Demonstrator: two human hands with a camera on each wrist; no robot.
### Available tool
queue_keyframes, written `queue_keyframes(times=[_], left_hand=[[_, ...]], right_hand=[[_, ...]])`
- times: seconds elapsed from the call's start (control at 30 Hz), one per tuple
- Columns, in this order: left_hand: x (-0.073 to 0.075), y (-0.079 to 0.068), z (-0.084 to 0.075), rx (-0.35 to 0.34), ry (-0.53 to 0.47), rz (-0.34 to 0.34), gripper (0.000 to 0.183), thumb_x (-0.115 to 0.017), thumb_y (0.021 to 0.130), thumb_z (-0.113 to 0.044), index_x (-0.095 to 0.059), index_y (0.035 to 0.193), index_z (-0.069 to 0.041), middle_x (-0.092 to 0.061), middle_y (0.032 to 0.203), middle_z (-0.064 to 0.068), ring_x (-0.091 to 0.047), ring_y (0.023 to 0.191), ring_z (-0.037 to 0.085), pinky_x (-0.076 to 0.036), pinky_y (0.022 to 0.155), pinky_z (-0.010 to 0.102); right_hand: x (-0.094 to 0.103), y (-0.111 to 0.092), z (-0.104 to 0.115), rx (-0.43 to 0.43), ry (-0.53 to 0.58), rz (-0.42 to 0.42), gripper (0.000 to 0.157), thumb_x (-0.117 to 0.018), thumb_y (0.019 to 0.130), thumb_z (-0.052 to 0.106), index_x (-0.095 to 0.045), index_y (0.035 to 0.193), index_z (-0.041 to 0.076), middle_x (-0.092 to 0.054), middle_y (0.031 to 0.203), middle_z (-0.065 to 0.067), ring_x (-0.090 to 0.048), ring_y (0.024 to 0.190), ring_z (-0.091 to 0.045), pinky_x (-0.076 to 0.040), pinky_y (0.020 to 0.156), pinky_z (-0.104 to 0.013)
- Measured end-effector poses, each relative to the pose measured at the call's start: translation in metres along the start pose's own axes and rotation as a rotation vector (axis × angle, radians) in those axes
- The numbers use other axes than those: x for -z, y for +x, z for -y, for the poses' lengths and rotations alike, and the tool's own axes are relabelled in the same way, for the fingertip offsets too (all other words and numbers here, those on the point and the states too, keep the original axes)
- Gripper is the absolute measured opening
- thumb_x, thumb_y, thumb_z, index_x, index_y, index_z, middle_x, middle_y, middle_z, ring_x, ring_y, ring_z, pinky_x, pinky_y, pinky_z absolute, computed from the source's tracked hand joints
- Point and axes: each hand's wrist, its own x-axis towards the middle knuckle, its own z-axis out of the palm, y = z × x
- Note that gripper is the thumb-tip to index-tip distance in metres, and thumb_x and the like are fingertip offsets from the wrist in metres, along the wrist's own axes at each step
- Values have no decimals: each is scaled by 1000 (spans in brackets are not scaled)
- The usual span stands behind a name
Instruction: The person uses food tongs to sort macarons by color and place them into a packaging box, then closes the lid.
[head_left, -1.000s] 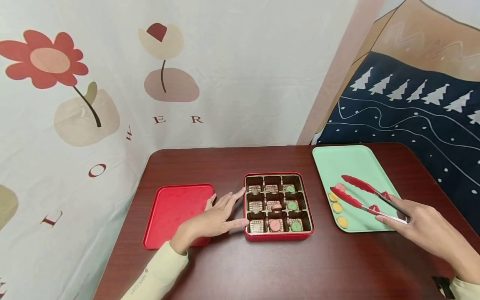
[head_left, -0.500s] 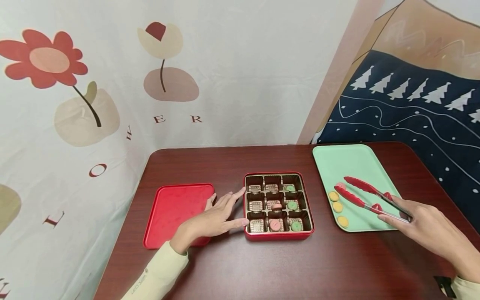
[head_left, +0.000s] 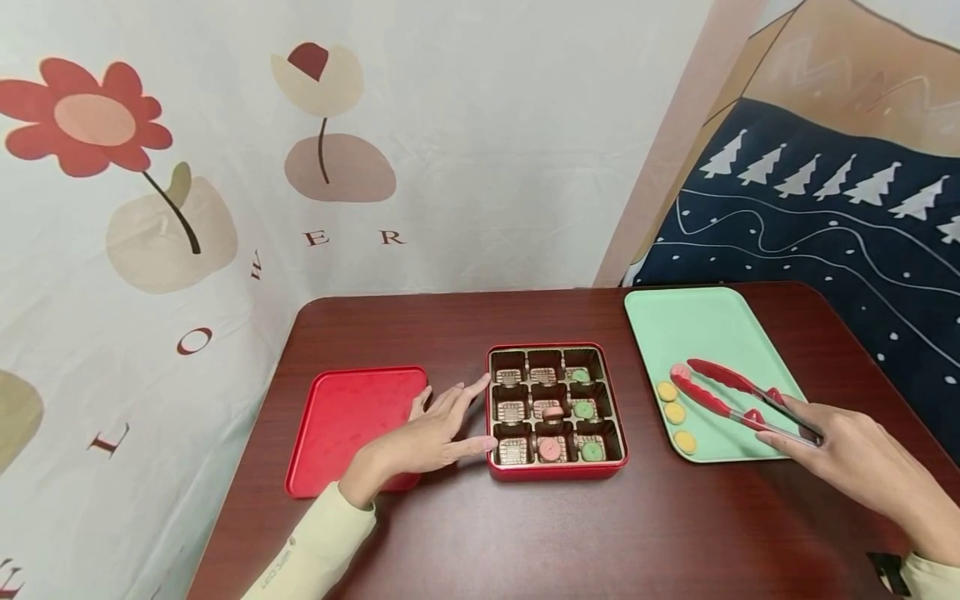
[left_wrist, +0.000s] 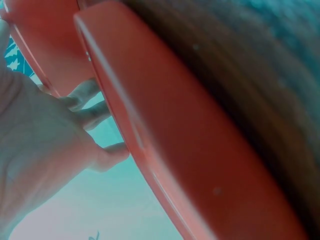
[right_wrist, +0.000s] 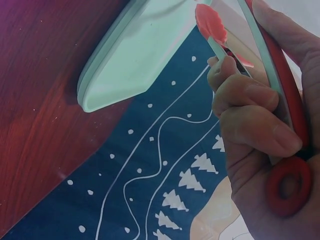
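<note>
My left hand [head_left: 427, 440], fingers spread, touches the left side of a red box [head_left: 558, 473] with thumb and forefinger; its palm [left_wrist: 40, 135] shows in the left wrist view. A gold divided insert fills the box. Green macarons [head_left: 592, 452] sit in its right column; a pink macaron [head_left: 550, 450] lies front middle and another pink macaron [head_left: 552, 412] leans in the centre compartment. With my right hand [head_left: 862, 454] I grip red-tipped tongs [head_left: 703, 398], their tips parted right at a pink macaron [head_left: 680, 370] on the mint tray [head_left: 697, 321].
Several yellow macarons [head_left: 675, 413] line the tray's left edge, near the tongs. A red lid [head_left: 352, 417] lies left of the box, partly under my left hand and forearm. Brown table [head_left: 525, 542] spans the front; printed cloth [head_left: 487, 167] hangs behind it.
The tongs' tips have shifted slightly right and closer to the pink macaron, and the gap between them has narrowed. My left hand and the box stay in place.
</note>
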Motion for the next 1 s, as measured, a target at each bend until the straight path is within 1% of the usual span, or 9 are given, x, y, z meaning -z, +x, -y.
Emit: queue_keyframes(times=[0.07,0.43,0.57,0.7,0.83,1.0], left_hand=[[0,0,0,-1,-3,-2,97,-60,105,-67,-11,177,-25,-29,176,15,-21,164,39,2,124,73],[1,0,0,-7,3,-7,97,-61,106,-66,-11,177,-25,-30,176,15,-21,163,40,2,124,74],[0,1,1,-11,5,-10,96,-60,106,-66,-11,177,-24,-31,175,14,-22,163,39,1,124,74],[-1,1,1,-11,5,-8,96,-60,106,-67,-11,177,-24,-31,176,11,-22,163,39,1,124,74],[0,1,-1,-5,6,-2,97,-61,106,-66,-11,177,-24,-30,176,12,-22,163,39,2,124,73],[0,1,-1,1,1,1,97,-61,105,-66,-10,177,-25,-30,176,13,-22,163,39,2,124,73]], right_hand=[[0,0,0,-3,-2,3,78,-94,87,38,-66,133,-19,-70,111,-39,-62,80,-33,-49,62,-44],[-1,3,-2,-14,-18,34,77,-92,90,40,-66,134,-18,-70,111,-38,-61,80,-32,-49,63,-45],[-1,4,-2,-13,-13,35,77,-92,89,39,-66,135,-17,-71,106,-33,-59,78,-30,-46,63,-43],[-3,4,-3,-1,-9,22,76,-93,88,38,-67,134,-16,-72,100,-24,-56,76,-27,-43,62,-41],[-4,3,-3,8,-9,16,74,-93,89,38,-68,135,-15,-72,97,-18,-55,75,-25,-42,61,-40],[-3,3,-2,-5,-15,35,74,-92,90,38,-67,135,-16,-72,99,-23,-56,76,-26,-43,61,-39]])
